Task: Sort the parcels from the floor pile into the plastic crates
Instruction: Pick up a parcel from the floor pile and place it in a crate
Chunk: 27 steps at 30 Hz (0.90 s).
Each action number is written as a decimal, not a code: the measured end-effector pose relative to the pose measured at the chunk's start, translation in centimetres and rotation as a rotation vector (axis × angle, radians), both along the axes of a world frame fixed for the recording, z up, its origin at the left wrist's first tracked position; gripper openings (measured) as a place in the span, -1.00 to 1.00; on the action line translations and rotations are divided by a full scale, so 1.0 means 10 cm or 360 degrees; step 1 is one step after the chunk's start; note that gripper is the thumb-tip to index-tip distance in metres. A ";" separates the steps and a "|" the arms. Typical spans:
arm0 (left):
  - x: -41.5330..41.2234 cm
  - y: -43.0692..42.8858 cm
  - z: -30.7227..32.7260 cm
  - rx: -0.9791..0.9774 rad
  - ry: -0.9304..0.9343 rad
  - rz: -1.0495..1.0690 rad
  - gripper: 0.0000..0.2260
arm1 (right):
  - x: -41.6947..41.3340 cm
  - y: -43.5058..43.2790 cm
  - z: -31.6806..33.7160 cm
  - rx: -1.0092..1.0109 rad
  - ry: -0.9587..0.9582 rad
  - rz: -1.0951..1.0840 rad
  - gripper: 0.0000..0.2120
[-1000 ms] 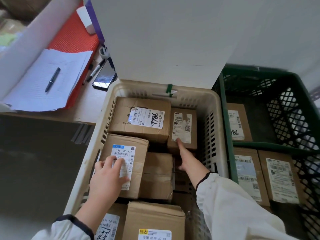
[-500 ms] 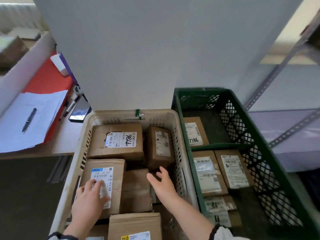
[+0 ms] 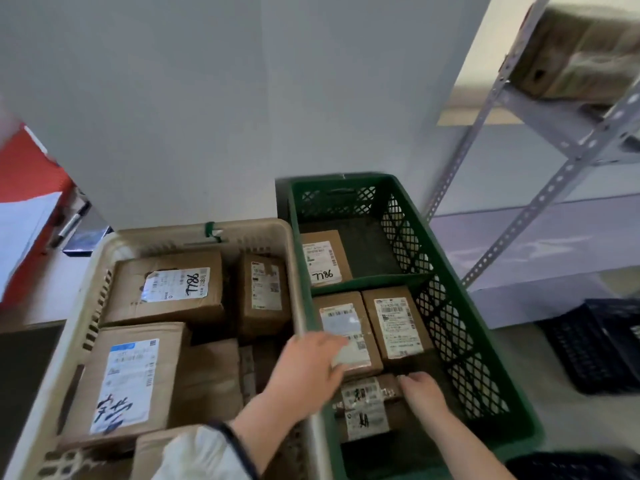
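Parcel [image 3: 349, 323] is partly covered by the spread left hand [image 3: 308, 368]; second parcel [image 3: 367, 410], at its 6 o'clock, is touched by the right hand [image 3: 424, 393], grip indiscernible.

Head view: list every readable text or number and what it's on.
"7786", handwritten, on the label of the large parcel at the far end of the beige crate.
"7786", handwritten, on the label of the lone parcel in the far compartment of the green crate.
Handwritten marks on the blue-topped label: illegible.
All printed label text: too blurred to read.

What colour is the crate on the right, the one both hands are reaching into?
Dark green crate, lattice-walled, clearest in the head view.
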<state>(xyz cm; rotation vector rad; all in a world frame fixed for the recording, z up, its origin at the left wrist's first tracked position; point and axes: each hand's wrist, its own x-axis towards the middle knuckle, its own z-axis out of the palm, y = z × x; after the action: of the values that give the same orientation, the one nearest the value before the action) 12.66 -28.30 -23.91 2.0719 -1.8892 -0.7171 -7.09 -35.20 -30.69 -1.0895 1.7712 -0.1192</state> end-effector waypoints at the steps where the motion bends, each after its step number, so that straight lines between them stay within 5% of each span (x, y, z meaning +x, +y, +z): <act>1: -0.19 -0.14 -0.05 0.0100 -0.0159 -0.0176 -0.60 | -0.01 -0.04 -0.08 0.0116 0.0021 0.0064 -0.71; 4: -0.52 -0.49 -0.36 0.0431 -0.0477 -0.0349 -0.57 | 0.03 -0.13 -0.19 0.0285 0.0086 0.0382 -0.56; 9: -0.60 -0.62 -0.75 0.0663 -0.0626 -0.0208 -0.51 | 0.00 -0.20 -0.26 0.0389 0.0071 0.0728 -0.61; 11: -0.60 -0.62 -0.79 0.0649 -0.0607 -0.0165 -0.53 | -0.09 -0.32 -0.22 0.0440 0.0058 0.0747 -0.72; 18: -0.62 -0.62 -0.80 0.0662 -0.0553 -0.0117 -0.51 | -0.39 -1.08 -0.14 0.0186 0.0072 0.0362 -0.64; 27: -0.61 -0.66 -0.75 0.0740 -0.0488 -0.0157 -0.52 | -0.26 -1.19 -0.14 0.0159 0.0046 0.0620 -0.58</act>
<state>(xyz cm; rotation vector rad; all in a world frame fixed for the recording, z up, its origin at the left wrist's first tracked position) 6.59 -34.92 -31.37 2.5019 -2.1622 -0.9893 -9.68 -47.13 -32.12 -1.3449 1.5401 0.2214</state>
